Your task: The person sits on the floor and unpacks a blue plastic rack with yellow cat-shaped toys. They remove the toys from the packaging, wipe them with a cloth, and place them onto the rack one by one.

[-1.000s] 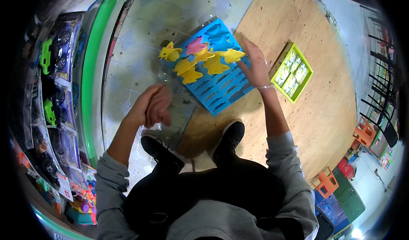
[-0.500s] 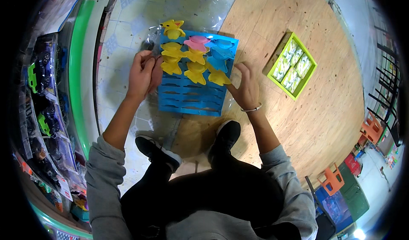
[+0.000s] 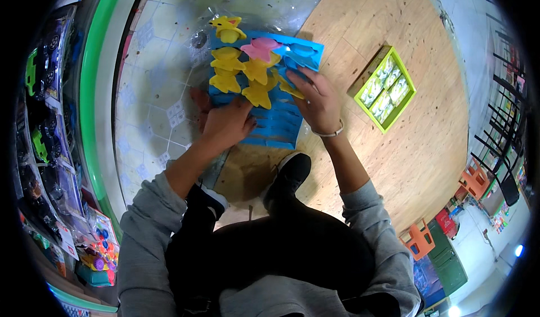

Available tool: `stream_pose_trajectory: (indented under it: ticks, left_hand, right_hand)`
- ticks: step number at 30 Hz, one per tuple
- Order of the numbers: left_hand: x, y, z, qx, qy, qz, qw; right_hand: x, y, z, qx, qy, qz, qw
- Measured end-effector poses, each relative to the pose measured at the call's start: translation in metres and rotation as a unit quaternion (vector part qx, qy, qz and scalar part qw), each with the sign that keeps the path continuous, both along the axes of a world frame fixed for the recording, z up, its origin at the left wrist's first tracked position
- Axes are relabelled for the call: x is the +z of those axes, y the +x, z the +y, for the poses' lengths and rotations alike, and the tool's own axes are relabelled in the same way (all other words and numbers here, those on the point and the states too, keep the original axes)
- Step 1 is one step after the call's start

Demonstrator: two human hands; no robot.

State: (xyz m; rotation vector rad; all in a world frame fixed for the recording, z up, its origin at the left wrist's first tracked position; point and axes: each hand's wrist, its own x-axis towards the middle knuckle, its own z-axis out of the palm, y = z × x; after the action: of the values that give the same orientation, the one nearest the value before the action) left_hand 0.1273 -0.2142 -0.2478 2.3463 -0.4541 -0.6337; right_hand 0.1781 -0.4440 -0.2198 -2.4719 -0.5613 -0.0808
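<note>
A blue slotted board [image 3: 275, 128] is in front of me, carrying several yellow animal-shaped pieces [image 3: 226, 59], a pink one [image 3: 261, 49] and blue ones [image 3: 302, 49]. My left hand [image 3: 225, 127] reaches over the board's lower left, its fingers curled below the yellow pieces; what they hold, if anything, is hidden. My right hand [image 3: 318, 102] is at the board's right side, with thumb and fingers closed around a yellow piece [image 3: 286, 84] there. A reddish-brown shape [image 3: 201, 102] beside my left hand is too dark to make out.
A lime-green tray [image 3: 384, 128] with wrapped packets lies on the wooden floor to the right. Clear plastic wrapping [image 3: 267, 20] lies beyond the board. Shelves with boxed toy cars [image 3: 49, 84] stand at left; orange stools [image 3: 419, 240] are at far right. My shoes [image 3: 293, 173] are below the board.
My left hand has moved from the board's left edge rightward and down over its slots. My right hand has shifted up onto the right-hand pieces. The board has tilted slightly.
</note>
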Motion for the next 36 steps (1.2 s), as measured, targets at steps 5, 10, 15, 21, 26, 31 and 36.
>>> stream_pose_trajectory:
  ticks: [5, 10, 15, 21, 26, 31, 36]
  left_hand:
    - [-0.013, -0.001, -0.022, -0.058, 0.063, -0.027, 0.996]
    - [-0.018, 0.001, -0.027, -0.078, 0.099, -0.036, 0.991]
    - [-0.017, -0.001, -0.035, -0.120, 0.170, -0.036, 0.977]
    - [-0.021, -0.007, -0.039, -0.113, 0.178, -0.068, 0.975]
    - [-0.014, -0.002, -0.042, -0.114, 0.186, -0.042, 0.975]
    - [-0.028, -0.005, -0.038, -0.132, 0.195, -0.061, 0.970]
    - [-0.011, 0.000, -0.042, -0.148, 0.214, -0.114, 0.959]
  right_hand:
    - [-0.007, -0.022, -0.023, -0.005, -0.074, 0.001, 0.997]
    - [-0.001, -0.016, -0.022, -0.041, -0.021, 0.001, 0.999]
    - [0.012, -0.022, -0.022, -0.003, -0.067, -0.037, 0.997]
    - [-0.003, -0.014, -0.028, -0.062, 0.020, -0.043, 0.997]
    - [0.034, -0.042, -0.008, -0.039, 0.098, 0.027, 0.994]
    - [0.023, -0.067, -0.068, -0.428, 0.460, 0.359, 0.690]
    - [-0.014, -0.107, -0.140, -0.464, 0.489, 0.448, 0.587]
